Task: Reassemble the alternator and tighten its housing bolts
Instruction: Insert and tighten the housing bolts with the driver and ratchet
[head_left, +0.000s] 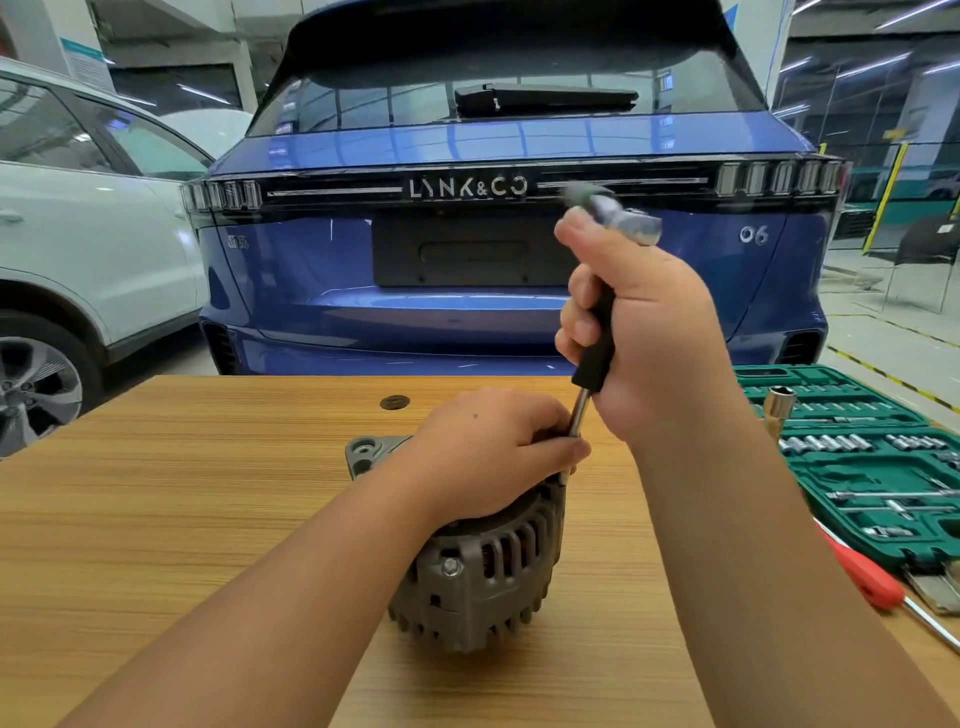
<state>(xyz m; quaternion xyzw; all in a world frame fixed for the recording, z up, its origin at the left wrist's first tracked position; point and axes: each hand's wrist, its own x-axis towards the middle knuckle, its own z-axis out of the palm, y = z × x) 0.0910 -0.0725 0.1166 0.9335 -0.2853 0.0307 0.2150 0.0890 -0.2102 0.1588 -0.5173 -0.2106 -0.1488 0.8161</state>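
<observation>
A grey alternator (483, 566) lies on the wooden table (182, 493), with one housing bolt (451, 567) showing on its near side. My left hand (493, 447) rests on top of the alternator, fingers curled round the lower end of a tool's steel shaft. My right hand (644, 332) grips the black handle of that tool (595, 358) and holds it nearly upright. The tool's metal head (623, 215) sticks out above my fist, blurred. Where the shaft's tip meets the housing is hidden under my left hand.
An open green socket set case (852, 457) lies at the table's right edge, a loose socket (779, 405) standing on it. A red-handled screwdriver (867, 577) lies in front of it. A blue car (493, 234) stands just behind the table, a white car (78, 234) at left.
</observation>
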